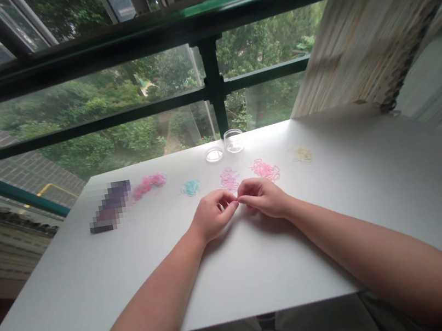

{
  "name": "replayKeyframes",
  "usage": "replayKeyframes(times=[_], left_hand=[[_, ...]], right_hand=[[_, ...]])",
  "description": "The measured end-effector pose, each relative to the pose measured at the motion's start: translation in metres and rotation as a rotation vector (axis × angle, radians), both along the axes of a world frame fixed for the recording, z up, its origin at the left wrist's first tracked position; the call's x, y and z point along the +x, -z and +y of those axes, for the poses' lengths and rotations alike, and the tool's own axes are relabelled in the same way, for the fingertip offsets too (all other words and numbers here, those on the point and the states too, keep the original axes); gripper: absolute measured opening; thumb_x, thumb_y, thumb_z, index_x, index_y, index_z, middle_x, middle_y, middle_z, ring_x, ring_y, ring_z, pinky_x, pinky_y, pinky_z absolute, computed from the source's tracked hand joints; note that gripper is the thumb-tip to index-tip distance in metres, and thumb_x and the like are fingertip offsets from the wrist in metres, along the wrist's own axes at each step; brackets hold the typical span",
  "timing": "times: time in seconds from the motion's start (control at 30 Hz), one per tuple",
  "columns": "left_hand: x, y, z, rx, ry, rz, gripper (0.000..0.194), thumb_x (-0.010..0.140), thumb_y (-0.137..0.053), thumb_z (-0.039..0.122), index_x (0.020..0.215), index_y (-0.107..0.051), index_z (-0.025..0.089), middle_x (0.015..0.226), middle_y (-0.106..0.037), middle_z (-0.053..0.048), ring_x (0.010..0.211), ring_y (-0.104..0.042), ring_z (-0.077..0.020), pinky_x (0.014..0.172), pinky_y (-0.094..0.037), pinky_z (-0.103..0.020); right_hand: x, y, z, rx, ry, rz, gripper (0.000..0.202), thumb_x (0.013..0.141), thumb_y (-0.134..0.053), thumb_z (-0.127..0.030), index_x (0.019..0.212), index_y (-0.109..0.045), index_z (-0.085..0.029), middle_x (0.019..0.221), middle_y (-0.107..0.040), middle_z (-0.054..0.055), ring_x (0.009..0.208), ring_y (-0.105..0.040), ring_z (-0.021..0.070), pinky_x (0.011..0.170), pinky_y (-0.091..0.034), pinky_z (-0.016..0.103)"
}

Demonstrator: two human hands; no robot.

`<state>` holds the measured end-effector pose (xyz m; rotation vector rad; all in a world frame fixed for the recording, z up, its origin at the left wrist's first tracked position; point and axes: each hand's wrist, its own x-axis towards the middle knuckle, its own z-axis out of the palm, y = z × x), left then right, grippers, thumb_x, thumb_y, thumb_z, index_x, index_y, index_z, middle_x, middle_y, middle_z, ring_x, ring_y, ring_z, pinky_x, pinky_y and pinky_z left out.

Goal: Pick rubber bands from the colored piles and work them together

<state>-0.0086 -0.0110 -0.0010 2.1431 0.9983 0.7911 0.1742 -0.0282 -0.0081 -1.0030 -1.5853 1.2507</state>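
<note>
My left hand (215,213) and my right hand (262,198) meet fingertip to fingertip above the white table, each in a pinch. Whatever lies between the fingertips is too small to make out. Just beyond them is a lilac pile of small loops, like rubber bands (229,177). A bright pink pile (265,170) lies right behind my right hand. Left of my left hand sits a turquoise pile (191,187). Farther left is a mixed, mostly pink pile (149,185), and on the right a pale yellow pile (302,154).
Near the window edge stand a clear round container (234,141) and a shallow clear lid or dish (214,155). A blurred-out dark oblong object (111,207) lies on the table's left (75,275). A curtain (334,32) hangs at the right, beside the green window frame (213,78).
</note>
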Motion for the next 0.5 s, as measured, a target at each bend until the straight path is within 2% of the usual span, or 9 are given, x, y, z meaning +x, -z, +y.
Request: replayKeyframes(times=[0.2, 0.3, 0.4, 0.5], left_hand=[[-0.001, 0.0, 0.001, 0.019, -0.012, 0.001, 0.015, 0.08, -0.056, 0.03, 0.081, -0.063, 0.017, 0.076, -0.064, -0.003, 0.058, -0.053, -0.0099, 0.054, -0.042, -0.022], [-0.004, -0.001, 0.003, 0.051, -0.038, 0.005, 0.014, 0.08, -0.056, 0.029, 0.081, -0.063, 0.017, 0.074, -0.064, -0.002, 0.06, -0.054, -0.0103, 0.055, -0.043, -0.022], [-0.012, -0.003, 0.01, 0.106, -0.082, 0.016, 0.013, 0.079, -0.056, 0.028, 0.081, -0.064, 0.018, 0.075, -0.065, -0.003, 0.064, -0.056, -0.0118, 0.057, -0.044, -0.023], [-0.029, -0.006, 0.025, 0.177, -0.181, 0.059, 0.013, 0.078, -0.055, 0.027, 0.08, -0.065, 0.018, 0.076, -0.066, -0.002, 0.068, -0.059, -0.0132, 0.059, -0.044, -0.023]], right_hand=[[-0.002, 0.005, 0.001, 0.075, 0.048, -0.057, 0.013, 0.077, -0.061, -0.028, 0.076, -0.056, -0.017, 0.058, -0.052, -0.003, 0.046, -0.049, 0.0084, 0.043, -0.037, 0.02], [-0.004, 0.008, 0.0, 0.081, 0.037, -0.072, 0.015, 0.078, -0.059, -0.028, 0.087, -0.054, -0.018, 0.067, -0.055, -0.002, 0.047, -0.051, 0.0085, 0.044, -0.04, 0.02], [-0.004, 0.009, -0.002, 0.081, 0.013, -0.106, 0.02, 0.079, -0.057, -0.026, 0.096, -0.051, -0.019, 0.067, -0.053, -0.003, 0.047, -0.052, 0.0082, 0.046, -0.042, 0.021], [-0.004, 0.009, -0.003, 0.093, 0.005, -0.167, 0.014, 0.081, -0.054, -0.024, 0.094, -0.051, -0.019, 0.063, -0.05, -0.004, 0.049, -0.05, 0.0081, 0.048, -0.041, 0.021]])
